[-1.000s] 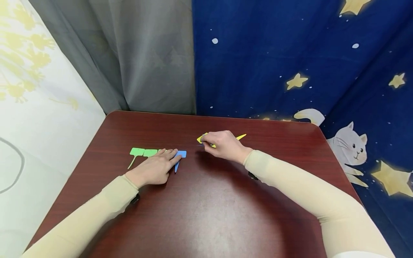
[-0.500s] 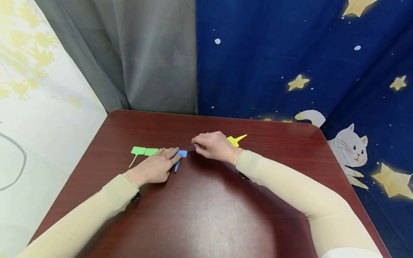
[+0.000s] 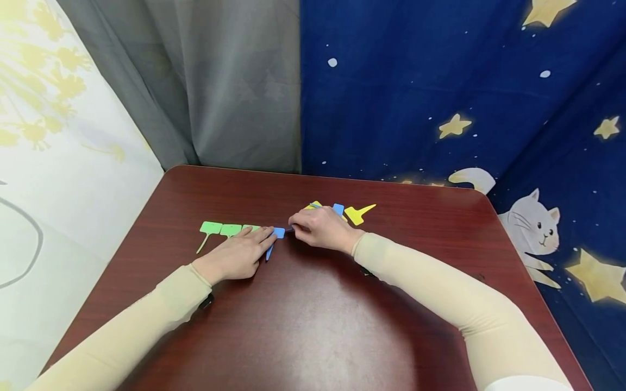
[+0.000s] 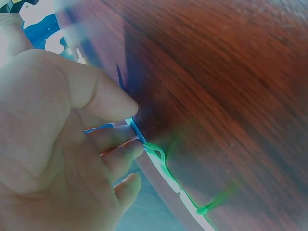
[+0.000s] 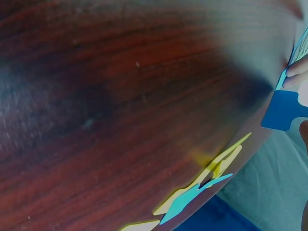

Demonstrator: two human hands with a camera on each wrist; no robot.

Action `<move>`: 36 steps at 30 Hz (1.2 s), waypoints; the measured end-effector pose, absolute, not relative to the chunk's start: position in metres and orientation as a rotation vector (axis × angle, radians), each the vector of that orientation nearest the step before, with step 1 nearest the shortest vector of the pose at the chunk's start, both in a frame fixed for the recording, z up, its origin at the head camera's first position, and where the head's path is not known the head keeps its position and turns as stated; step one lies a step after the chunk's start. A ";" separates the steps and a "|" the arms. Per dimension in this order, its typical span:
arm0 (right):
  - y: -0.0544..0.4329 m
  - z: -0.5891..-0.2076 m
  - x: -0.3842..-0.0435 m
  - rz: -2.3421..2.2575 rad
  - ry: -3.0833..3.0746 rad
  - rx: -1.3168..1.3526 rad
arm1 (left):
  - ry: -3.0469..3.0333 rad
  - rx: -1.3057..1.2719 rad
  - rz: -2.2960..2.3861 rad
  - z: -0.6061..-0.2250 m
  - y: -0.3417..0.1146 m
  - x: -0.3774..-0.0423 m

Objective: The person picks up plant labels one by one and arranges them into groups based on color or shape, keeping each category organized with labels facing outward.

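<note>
Flat T-shaped plant labels lie in a row on the table, with green labels [image 3: 211,227] at the left and a blue label [image 3: 279,233] at the right end. My left hand [image 3: 239,252] rests across the row, fingers extended over the right-hand labels and partly hiding them. Just right of that end, my right hand [image 3: 324,228] pinches another blue plant label [image 5: 281,110]. In the head view the held label is mostly hidden by the fingers, its edge close to the row's end.
Behind the right hand lie loose labels: a yellow one [image 3: 356,215], a blue one [image 3: 338,208] and another yellow piece [image 3: 317,205], partly covered. The brown table [image 3: 313,326] ends at a grey curtain [image 3: 239,81] and a blue starry curtain [image 3: 381,98].
My right hand has moved left from the loose labels toward the row, carrying the blue plant label. More of the loose labels shows behind it. The left hand stays on the row.
</note>
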State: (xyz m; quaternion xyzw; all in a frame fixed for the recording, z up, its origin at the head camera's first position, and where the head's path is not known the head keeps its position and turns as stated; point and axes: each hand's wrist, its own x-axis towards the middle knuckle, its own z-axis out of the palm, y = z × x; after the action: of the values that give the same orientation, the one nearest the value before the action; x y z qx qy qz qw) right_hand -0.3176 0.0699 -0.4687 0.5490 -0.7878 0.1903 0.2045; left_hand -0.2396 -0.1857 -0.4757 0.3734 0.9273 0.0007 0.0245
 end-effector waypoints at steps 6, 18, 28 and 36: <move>0.072 -0.475 -0.315 0.561 -2.220 1.542 | 2.873 1.149 0.009 -0.476 -0.185 -0.241; 0.077 -0.483 -0.305 0.510 -2.276 1.708 | 2.854 1.097 0.022 -0.473 -0.185 -0.241; 0.079 -0.491 -0.301 0.302 -2.260 1.759 | 2.859 1.115 0.009 -0.475 -0.184 -0.240; 0.081 -0.496 -0.298 0.192 -2.273 1.785 | 2.866 1.113 0.014 -0.476 -0.183 -0.240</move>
State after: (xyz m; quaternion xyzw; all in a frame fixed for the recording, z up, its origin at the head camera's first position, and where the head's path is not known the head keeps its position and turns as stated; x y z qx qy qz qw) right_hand -0.2978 0.0813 -0.4963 0.6116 -0.7789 0.0660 0.1224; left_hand -0.2400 -0.1834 -0.4762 0.3618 0.9316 0.0045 0.0337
